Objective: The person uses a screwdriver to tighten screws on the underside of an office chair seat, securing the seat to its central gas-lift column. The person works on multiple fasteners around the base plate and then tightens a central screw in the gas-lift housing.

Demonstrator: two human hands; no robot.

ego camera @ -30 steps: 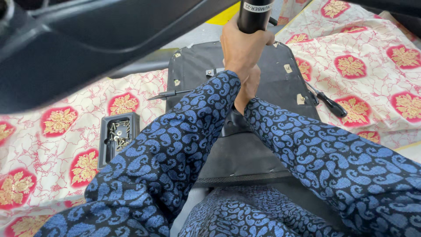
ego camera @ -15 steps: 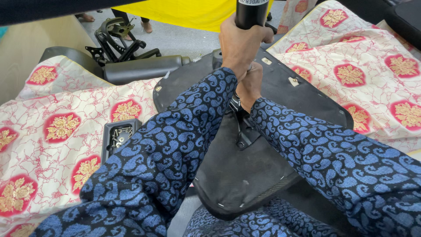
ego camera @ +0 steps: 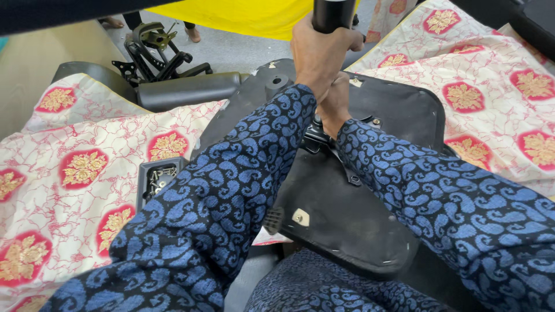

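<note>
Looking down through the head camera, I am seeing my left hand (ego camera: 315, 49) wrapping its fingers tight around a black cylindrical post (ego camera: 334, 13) that is rising out of the top of the frame. Just below it, my right hand (ego camera: 334, 110) is closing down at the foot of that post, where a black metal mechanism (ego camera: 317, 136) is sitting on the upturned underside of a black chair seat pan (ego camera: 341, 214); I cannot tell exactly what those fingers are pinching, because the hand itself is hiding them. Both forearms are covered in dark blue paisley sleeves (ego camera: 231, 190) and are crossing over the pan, which is tilting toward me and resting against my lap at its near edge.

Off to my left, a small black tray of screws (ego camera: 157, 179) is lying on a cream cloth with red and gold medallions (ego camera: 75, 173), just beside the pan. Farther back, a padded black armrest (ego camera: 188, 89) is lying across the cloth's far edge, with a black metal bracket (ego camera: 153, 49) beyond it on the grey floor. A yellow sheet (ego camera: 243, 14) is hanging behind, and more of the same patterned cloth (ego camera: 497, 98) is spreading out to my right.
</note>
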